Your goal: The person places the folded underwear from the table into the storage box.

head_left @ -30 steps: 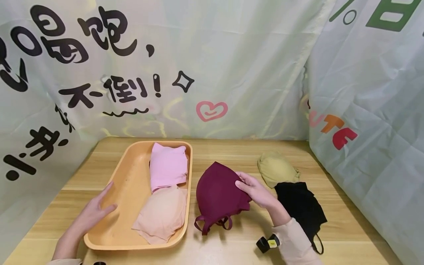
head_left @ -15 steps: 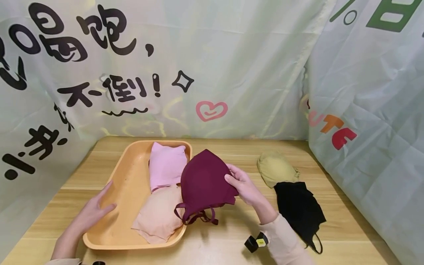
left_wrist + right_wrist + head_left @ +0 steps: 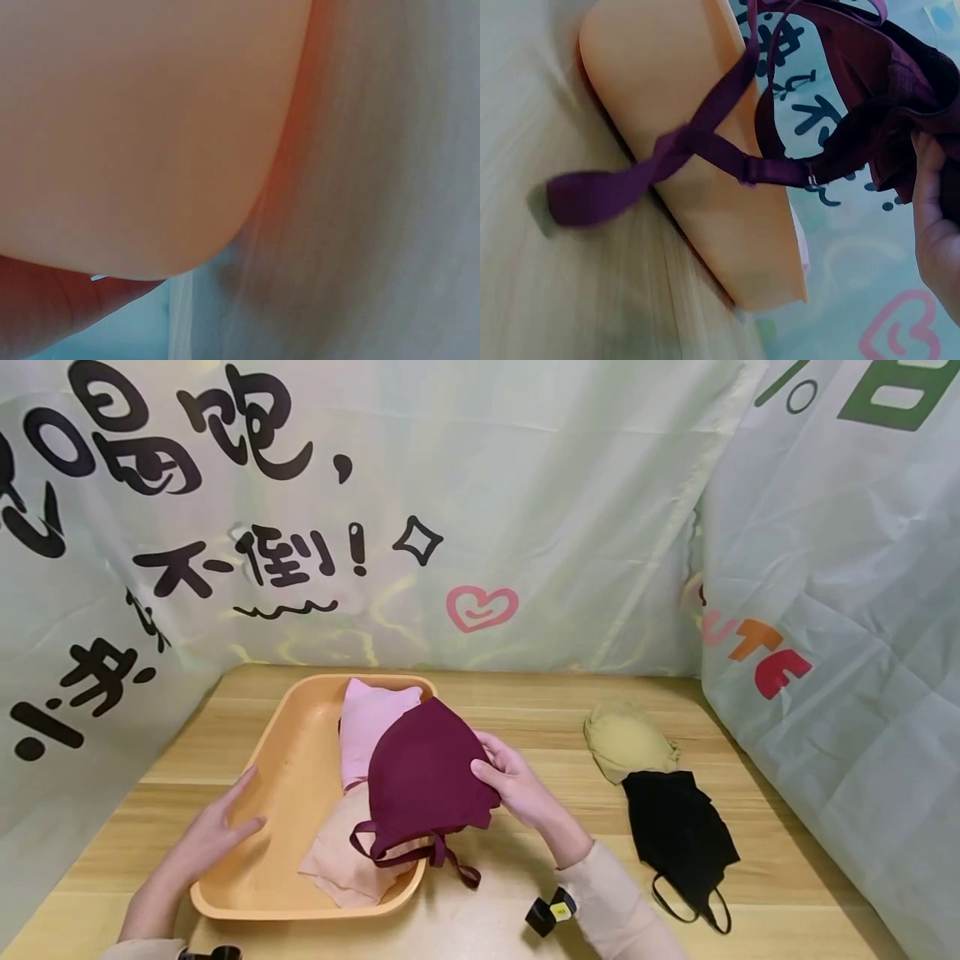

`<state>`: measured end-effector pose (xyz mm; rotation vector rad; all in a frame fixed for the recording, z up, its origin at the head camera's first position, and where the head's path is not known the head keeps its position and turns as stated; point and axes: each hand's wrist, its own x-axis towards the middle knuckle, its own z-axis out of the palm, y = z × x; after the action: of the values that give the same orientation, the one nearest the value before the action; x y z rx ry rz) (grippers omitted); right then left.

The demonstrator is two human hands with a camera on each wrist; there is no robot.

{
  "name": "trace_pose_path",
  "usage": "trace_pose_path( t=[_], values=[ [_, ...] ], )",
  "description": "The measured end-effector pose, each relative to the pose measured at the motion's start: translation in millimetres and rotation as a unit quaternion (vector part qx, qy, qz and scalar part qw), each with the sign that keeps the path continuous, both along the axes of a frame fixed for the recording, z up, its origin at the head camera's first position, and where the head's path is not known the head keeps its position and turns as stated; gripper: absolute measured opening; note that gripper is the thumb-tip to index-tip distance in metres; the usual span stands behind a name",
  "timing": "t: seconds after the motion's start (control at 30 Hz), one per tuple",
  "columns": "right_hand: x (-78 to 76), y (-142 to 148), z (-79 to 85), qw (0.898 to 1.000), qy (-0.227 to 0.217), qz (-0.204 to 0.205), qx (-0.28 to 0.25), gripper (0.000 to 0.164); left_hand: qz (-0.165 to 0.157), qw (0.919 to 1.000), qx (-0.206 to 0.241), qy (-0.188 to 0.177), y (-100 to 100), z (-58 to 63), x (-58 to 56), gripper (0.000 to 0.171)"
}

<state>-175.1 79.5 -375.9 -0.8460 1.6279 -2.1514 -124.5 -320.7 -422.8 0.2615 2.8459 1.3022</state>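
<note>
A burgundy bra (image 3: pixel 423 768) is held up over the right side of the orange tray (image 3: pixel 277 802). My right hand (image 3: pixel 517 787) grips its right edge, thumb on the near face. Thin straps (image 3: pixel 724 146) dangle below the cup in the right wrist view, one swinging past the tray's outer wall. At the tray's left rim rests my left hand (image 3: pixel 210 835), its fingers fairly straight along the wall and thumb spread over the inside. A pink folded bra (image 3: pixel 369 722) and a beige one (image 3: pixel 337 860) lie in the tray, partly covered from view by the burgundy bra.
On the wooden table (image 3: pixel 525 710) to the right lie an olive bra (image 3: pixel 626 743) and a black bra (image 3: pixel 678 818) with thin straps, overlapping slightly. Printed cloth curtains (image 3: pixel 570 527) hang behind and at both sides.
My right hand has carried the burgundy bra leftward, from over the table to over the tray's right side. The left hand stays at the left rim.
</note>
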Motion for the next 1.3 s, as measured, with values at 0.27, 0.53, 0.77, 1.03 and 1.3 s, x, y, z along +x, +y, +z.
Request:
trace_pose_path(
  t=[0.27,0.53,0.77,1.03,1.3],
  values=[
    [-0.4,-23.0,10.9,1.000,0.005,-0.011,-0.019,0.054,0.002,0.9999,-0.004,-0.015,-0.4,0.9,0.3,0.080],
    [-1.4,-48.5,17.6,0.998,0.018,-0.008,-0.061,0.055,0.005,1.0000,-0.003,0.006,0.7,-2.1,-1.0,0.080],
    [3.4,-64.7,14.0,0.998,-0.003,0.003,-0.068,0.057,0.000,0.9998,-0.004,0.017,-0.5,-2.8,-1.0,0.078],
    [7.9,-71.1,0.8,1.000,0.010,0.004,0.011,0.040,0.002,0.9999,-0.001,0.014,-0.2,-1.5,-2.6,0.079],
    [6.2,-72.2,-7.0,0.998,0.008,0.005,0.062,0.037,-0.002,0.9998,0.012,0.018,0.1,-1.6,-0.1,0.079]
  ],
)
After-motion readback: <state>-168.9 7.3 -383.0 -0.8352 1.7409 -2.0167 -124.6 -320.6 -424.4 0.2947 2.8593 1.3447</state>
